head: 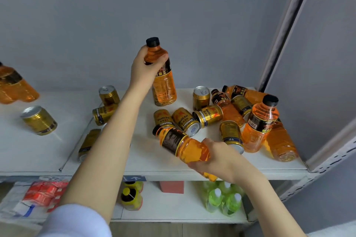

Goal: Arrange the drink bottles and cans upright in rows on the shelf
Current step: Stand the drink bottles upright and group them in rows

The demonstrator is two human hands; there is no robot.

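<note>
My left hand (144, 67) grips the shoulder of an upright orange bottle (164, 86) with a black cap, standing at the back middle of the white shelf (150, 161). My right hand (215, 158) holds a second orange bottle (183, 144) lying tilted, cap pointing left, near the shelf's front. Several gold cans (186, 121) lie on their sides in the middle; one gold can (201, 98) stands upright behind them. More orange bottles (260, 123) lean or lie at the right end.
At the far left stand orange bottles (15, 86) and a tipped gold can (39, 120). More cans (107, 102) sit beside my left forearm. The lower shelf holds green bottles (223, 198), yellow bottles (132, 196) and red packs (44, 194). A metal upright (285, 31) bounds the right.
</note>
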